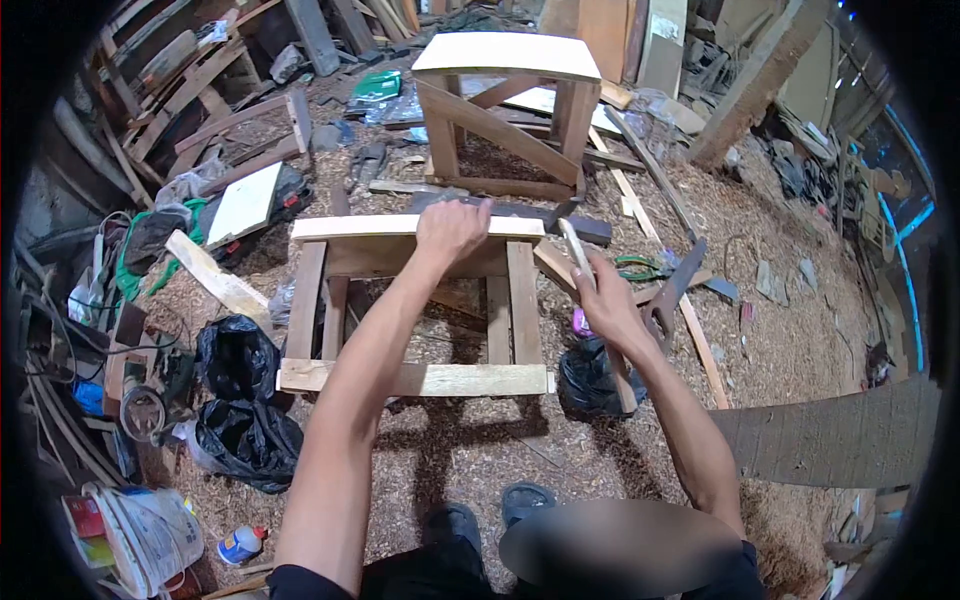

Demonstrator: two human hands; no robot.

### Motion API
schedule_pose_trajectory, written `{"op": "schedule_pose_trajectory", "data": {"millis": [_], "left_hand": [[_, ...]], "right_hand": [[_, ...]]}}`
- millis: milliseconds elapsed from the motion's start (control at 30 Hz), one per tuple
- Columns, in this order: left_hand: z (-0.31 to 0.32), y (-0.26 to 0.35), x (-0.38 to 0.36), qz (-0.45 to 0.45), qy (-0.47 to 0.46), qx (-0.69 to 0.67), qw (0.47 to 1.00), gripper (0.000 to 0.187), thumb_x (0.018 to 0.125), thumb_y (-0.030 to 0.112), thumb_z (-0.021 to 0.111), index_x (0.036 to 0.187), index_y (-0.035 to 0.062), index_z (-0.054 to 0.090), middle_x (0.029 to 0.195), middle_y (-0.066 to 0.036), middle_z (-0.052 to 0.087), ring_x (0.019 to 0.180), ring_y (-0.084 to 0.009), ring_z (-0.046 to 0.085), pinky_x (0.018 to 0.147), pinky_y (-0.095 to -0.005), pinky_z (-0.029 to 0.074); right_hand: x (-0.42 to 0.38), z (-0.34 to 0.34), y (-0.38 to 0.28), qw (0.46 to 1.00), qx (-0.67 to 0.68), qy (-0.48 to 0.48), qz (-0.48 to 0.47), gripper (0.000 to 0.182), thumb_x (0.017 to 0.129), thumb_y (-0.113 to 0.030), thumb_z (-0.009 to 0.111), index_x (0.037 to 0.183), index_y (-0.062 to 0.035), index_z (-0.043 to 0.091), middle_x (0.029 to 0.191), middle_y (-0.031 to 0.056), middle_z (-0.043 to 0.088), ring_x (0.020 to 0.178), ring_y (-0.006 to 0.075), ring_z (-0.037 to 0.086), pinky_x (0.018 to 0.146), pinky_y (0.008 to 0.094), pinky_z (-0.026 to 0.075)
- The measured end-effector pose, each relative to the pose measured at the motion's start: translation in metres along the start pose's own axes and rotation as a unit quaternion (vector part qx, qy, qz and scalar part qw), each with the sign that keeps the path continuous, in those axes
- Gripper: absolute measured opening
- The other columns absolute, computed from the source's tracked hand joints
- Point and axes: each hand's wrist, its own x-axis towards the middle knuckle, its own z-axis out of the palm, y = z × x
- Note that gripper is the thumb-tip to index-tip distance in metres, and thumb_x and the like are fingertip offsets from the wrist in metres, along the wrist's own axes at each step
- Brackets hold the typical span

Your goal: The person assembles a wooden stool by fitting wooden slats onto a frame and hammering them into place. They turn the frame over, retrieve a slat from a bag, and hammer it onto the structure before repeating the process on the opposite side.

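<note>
My left hand point(455, 225) is closed over the far top board of a wooden frame point(420, 379) that stands in front of me. The frame has pale boards along its far and near edges and darker legs. To its right, my right hand point(604, 295) grips a hammer point(572, 240) by its pale handle, with the dark head raised near the frame's far right corner. Beyond my left hand, a dark saw or metal bar lies partly behind the frame.
A second wooden stool point(505, 55) stands farther back. A handsaw point(675, 290) leans at the right. Black plastic bags point(238, 360), a white bucket point(145, 540) and a glue bottle point(242, 544) are at the left. Wood shavings and loose boards cover the floor.
</note>
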Motion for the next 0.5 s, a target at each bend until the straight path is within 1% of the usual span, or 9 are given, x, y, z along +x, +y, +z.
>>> {"op": "schedule_pose_trajectory", "data": {"millis": [67,133,200,233,267,333,367,433,500], "left_hand": [[0.025,-0.013,0.003,0.081,0.158,0.067,0.982,0.054,0.094,0.034,0.047,0.048,0.0088,0.062,0.049,-0.013,0.059,0.047,-0.0337,0.062,0.049,-0.0433,0.053],[0.018,-0.011,-0.003,0.135,0.208,0.118,0.962,0.052,0.092,0.030,0.050,0.047,0.0067,0.061,0.053,-0.018,0.061,0.049,-0.0313,0.064,0.044,-0.0408,0.052],[0.016,-0.007,-0.005,0.086,0.232,0.090,0.965,0.049,0.090,0.027,0.052,0.046,0.0068,0.060,0.051,-0.018,0.060,0.045,-0.0307,0.062,0.043,-0.0397,0.051],[0.016,-0.008,-0.004,0.079,0.207,0.062,0.973,0.049,0.090,0.026,0.052,0.045,0.0068,0.059,0.048,-0.017,0.059,0.042,-0.0313,0.060,0.043,-0.0404,0.051],[0.017,-0.008,-0.006,0.079,0.205,0.063,0.973,0.049,0.090,0.026,0.052,0.045,0.0068,0.059,0.048,-0.017,0.059,0.042,-0.0313,0.060,0.043,-0.0404,0.051],[0.010,-0.006,-0.007,0.074,0.174,0.030,0.982,0.050,0.091,0.027,0.050,0.046,0.0064,0.060,0.049,-0.017,0.059,0.043,-0.0322,0.061,0.044,-0.0410,0.051],[0.008,-0.004,-0.006,0.074,0.175,0.029,0.981,0.050,0.091,0.027,0.050,0.046,0.0064,0.060,0.049,-0.017,0.059,0.043,-0.0322,0.061,0.044,-0.0410,0.051],[0.001,-0.002,-0.010,0.029,0.138,-0.008,0.990,0.051,0.091,0.027,0.049,0.047,0.0066,0.060,0.049,-0.017,0.059,0.045,-0.0332,0.061,0.046,-0.0410,0.052],[-0.003,0.002,-0.010,0.023,0.135,-0.008,0.991,0.051,0.092,0.027,0.048,0.047,0.0065,0.060,0.051,-0.018,0.059,0.046,-0.0334,0.062,0.047,-0.0412,0.052]], "right_hand": [[-0.007,-0.004,-0.017,1.000,0.002,0.008,-0.011,0.036,0.098,-0.022,0.043,0.127,-0.0015,0.046,0.091,0.0325,0.063,0.090,0.0490,0.061,0.080,0.0523,0.047],[-0.007,-0.001,-0.028,1.000,0.003,0.010,0.027,0.034,0.099,-0.021,0.042,0.126,-0.0015,0.046,0.088,0.0330,0.062,0.088,0.0499,0.061,0.079,0.0532,0.046],[-0.006,0.004,-0.033,0.999,0.008,0.036,0.033,0.033,0.099,-0.021,0.042,0.126,-0.0014,0.044,0.083,0.0309,0.062,0.082,0.0501,0.061,0.075,0.0542,0.046],[-0.006,0.007,-0.033,0.997,0.003,-0.028,0.068,0.030,0.100,-0.020,0.040,0.121,0.0012,0.043,0.075,0.0288,0.061,0.072,0.0480,0.061,0.064,0.0542,0.046],[-0.005,0.012,-0.023,0.997,0.004,-0.029,0.068,0.030,0.100,-0.020,0.040,0.121,0.0012,0.043,0.075,0.0288,0.061,0.072,0.0480,0.061,0.064,0.0542,0.046],[0.000,0.018,-0.013,0.992,-0.084,0.017,-0.092,0.026,0.100,-0.025,0.040,0.113,-0.0022,0.041,0.069,0.0290,0.058,0.069,0.0495,0.059,0.063,0.0550,0.044],[0.001,0.016,-0.008,0.992,-0.086,0.017,-0.093,0.026,0.100,-0.025,0.040,0.113,-0.0022,0.041,0.069,0.0290,0.058,0.069,0.0495,0.059,0.063,0.0550,0.044],[-0.004,0.000,-0.038,0.998,-0.022,-0.050,0.042,0.027,0.099,-0.017,0.040,0.114,0.0053,0.041,0.074,0.0294,0.061,0.066,0.0483,0.061,0.057,0.0548,0.046],[-0.004,0.010,-0.024,0.999,-0.034,-0.029,0.012,0.026,0.099,-0.017,0.041,0.114,0.0050,0.041,0.073,0.0298,0.060,0.065,0.0488,0.060,0.058,0.0553,0.046]]}}
